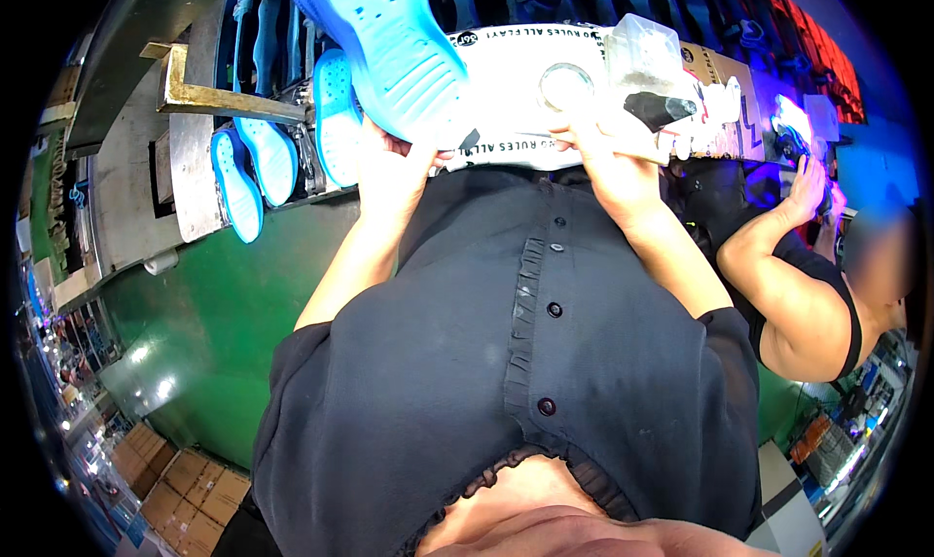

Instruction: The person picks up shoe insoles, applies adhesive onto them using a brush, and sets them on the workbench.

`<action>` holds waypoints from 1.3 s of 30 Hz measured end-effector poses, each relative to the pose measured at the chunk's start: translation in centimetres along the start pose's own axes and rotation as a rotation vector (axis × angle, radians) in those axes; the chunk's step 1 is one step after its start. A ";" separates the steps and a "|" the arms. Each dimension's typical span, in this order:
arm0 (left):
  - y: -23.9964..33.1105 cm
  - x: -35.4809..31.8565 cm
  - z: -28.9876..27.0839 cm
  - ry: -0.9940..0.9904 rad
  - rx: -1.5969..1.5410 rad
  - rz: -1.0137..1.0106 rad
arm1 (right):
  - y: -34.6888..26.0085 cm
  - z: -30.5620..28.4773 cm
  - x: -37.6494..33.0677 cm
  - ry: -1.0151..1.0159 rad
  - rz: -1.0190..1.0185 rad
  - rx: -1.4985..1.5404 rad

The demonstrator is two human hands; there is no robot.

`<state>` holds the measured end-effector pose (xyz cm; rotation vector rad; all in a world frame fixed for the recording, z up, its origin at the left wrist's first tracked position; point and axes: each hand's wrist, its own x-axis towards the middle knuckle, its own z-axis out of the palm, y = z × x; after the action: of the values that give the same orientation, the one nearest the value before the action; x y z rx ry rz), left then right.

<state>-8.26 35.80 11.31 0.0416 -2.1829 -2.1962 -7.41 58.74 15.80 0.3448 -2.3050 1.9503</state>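
My left hand (394, 163) grips the edge of a bright blue shoe sole (394, 46) with small holes, held up in front of my dark buttoned top. My right hand (603, 158) holds a small brush or applicator with a black tip (662, 109) over a white printed sheet (516, 80). A clear plastic container (642, 51) and a round tin (564, 82) rest on that sheet near my right hand.
More blue soles (255, 163) lie on a metal rack (195, 100) at the left. A green machine body (224, 304) stands below it. A co-worker's arm (778, 265) reaches to the right. Cardboard boxes (180, 494) are stacked at the lower left.
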 end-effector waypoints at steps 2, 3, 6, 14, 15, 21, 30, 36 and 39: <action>-0.1 -0.3 0.6 0.018 0.033 0.040 | 0.1 0.1 0.1 -0.090 -0.205 -0.235; 0.1 -0.6 0.9 0.023 0.038 0.038 | 0.2 0.4 0.0 -0.094 -0.205 -0.230; 0.4 -0.9 1.5 0.006 -0.019 0.007 | 0.4 0.8 -0.2 -0.071 -0.151 -0.134; 0.1 -0.7 1.8 0.005 -0.004 0.238 | 0.6 0.7 -0.3 -0.045 -0.167 -0.169; 0.2 -0.8 1.8 0.007 -0.002 0.236 | 0.7 0.5 -0.4 -0.048 -0.166 -0.166; 0.3 -1.2 2.1 0.024 -0.094 0.159 | 0.9 0.3 -0.2 -0.037 -0.223 -0.237; 0.1 -1.4 2.3 0.037 -0.083 0.186 | 1.2 0.0 -0.3 -0.043 -0.286 -0.289; -0.4 -1.5 2.2 0.058 -0.041 0.203 | 1.7 0.4 -0.3 -0.132 -0.432 -0.309; -0.5 -1.5 2.1 0.036 -0.026 0.214 | 1.6 0.2 -0.6 -0.082 -0.337 -0.268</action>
<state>-6.91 38.01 10.80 -0.1461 -2.0335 -2.0897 -7.15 58.83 14.12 0.7410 -2.3318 1.4771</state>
